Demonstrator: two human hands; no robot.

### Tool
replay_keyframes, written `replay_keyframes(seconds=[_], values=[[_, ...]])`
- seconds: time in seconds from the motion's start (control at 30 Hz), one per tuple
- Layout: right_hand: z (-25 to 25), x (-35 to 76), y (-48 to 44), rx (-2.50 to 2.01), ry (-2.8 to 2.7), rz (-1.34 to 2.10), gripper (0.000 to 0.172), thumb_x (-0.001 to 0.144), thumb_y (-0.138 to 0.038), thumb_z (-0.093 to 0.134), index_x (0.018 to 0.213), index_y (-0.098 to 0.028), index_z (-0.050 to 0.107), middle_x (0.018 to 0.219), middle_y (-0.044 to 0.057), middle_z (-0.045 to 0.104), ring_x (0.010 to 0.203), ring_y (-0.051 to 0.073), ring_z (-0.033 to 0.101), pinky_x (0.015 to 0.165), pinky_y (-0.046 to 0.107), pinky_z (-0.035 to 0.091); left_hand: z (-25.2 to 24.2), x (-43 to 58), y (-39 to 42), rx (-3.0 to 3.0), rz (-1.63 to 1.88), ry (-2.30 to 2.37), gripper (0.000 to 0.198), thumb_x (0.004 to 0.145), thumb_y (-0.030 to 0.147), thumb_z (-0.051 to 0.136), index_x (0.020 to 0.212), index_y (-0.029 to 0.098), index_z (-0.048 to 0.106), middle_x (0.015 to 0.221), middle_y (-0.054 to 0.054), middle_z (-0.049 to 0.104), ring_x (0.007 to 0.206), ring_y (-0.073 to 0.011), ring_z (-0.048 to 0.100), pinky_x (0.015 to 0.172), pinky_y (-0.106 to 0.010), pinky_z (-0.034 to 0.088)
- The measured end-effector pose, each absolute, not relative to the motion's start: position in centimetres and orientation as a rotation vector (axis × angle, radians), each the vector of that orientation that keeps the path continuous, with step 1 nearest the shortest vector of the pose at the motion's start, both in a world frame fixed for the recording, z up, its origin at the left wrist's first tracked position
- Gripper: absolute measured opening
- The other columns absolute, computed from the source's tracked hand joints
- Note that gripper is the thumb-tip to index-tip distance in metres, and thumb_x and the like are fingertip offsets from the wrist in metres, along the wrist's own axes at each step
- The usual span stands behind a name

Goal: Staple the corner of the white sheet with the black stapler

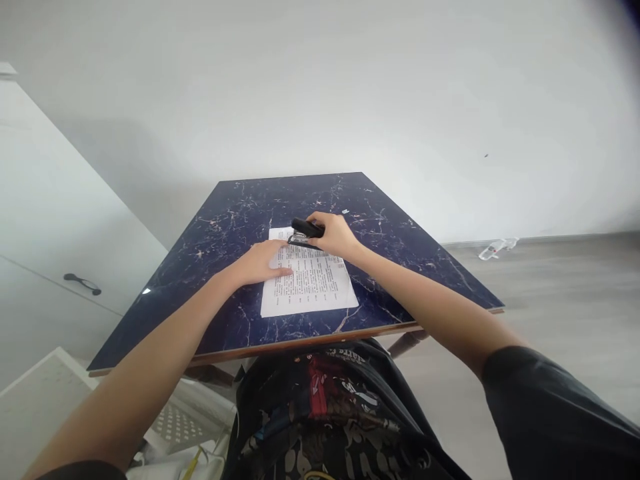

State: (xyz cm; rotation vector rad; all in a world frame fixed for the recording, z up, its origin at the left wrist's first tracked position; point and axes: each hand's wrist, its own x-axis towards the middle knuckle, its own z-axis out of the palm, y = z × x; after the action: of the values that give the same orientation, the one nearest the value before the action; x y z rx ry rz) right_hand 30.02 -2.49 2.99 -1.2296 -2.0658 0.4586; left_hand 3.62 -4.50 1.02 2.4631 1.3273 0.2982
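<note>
Printed sheets of paper lie on the dark blue marbled table. My right hand is wrapped round a black stapler, which I hold over the upper part of the paper. The stapler's jaws are apart and point left; whether its base touches the sheet I cannot tell. My left hand lies flat on the paper's left side, thumb and fingers spread, with the fingertips close to the stapler's front end.
Beyond the right hand lies a small pale scrap on the table. A white cabinet with a dark handle stands at left. White perforated plastic is below the table's left edge. A clear plastic item lies on the floor at right.
</note>
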Motion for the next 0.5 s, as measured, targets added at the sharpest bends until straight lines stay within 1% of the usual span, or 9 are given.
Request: replay_keyframes(seconds=[0.1,0.2,0.37,0.5], values=[[2.6,28.3,-0.7,-1.228,-2.051,0.53,0.035,0.074,-0.019,0.077,0.108,-0.019,0.07,0.1,0.01,0.078,0.083,0.024,0.07,0.07,0.036,0.055,1.3,3.4,-4.5,2.401,0.323,1.411,0.093,0.076,0.073,0.076,0.149,0.022,0.052,0.152,-0.023,0.057,0.136,-0.0488,0.056,0.109,-0.065,0.046],[2.2,28.1,-0.2,-1.183,-2.047,0.618,0.035,0.073,-0.021,0.077,0.107,-0.018,0.071,0.102,0.01,0.078,0.084,0.023,0.07,0.07,0.034,0.054,1.2,3.3,-4.2,2.346,0.385,1.445,0.092,0.076,0.072,0.077,0.146,0.022,0.047,0.149,-0.023,0.058,0.134,-0.0483,0.059,0.104,-0.062,0.051],[1.7,28.2,-0.2,-1.009,-2.169,0.629,0.034,0.073,-0.019,0.076,0.107,-0.022,0.077,0.105,0.006,0.079,0.095,0.024,0.071,0.085,0.038,0.054,0.7,3.3,-3.7,2.338,0.506,1.416,0.077,0.079,0.063,0.078,0.14,0.025,0.049,0.146,-0.018,0.061,0.134,-0.0433,0.059,0.109,-0.059,0.049],[1.3,28.0,-0.1,-0.949,-2.257,0.629,0.035,0.075,-0.02,0.074,0.11,-0.023,0.077,0.105,0.005,0.079,0.094,0.023,0.071,0.082,0.035,0.051,0.5,3.1,-3.4,2.36,0.51,1.387,0.078,0.08,0.062,0.077,0.142,0.024,0.051,0.147,-0.018,0.06,0.135,-0.0423,0.059,0.111,-0.059,0.048]])
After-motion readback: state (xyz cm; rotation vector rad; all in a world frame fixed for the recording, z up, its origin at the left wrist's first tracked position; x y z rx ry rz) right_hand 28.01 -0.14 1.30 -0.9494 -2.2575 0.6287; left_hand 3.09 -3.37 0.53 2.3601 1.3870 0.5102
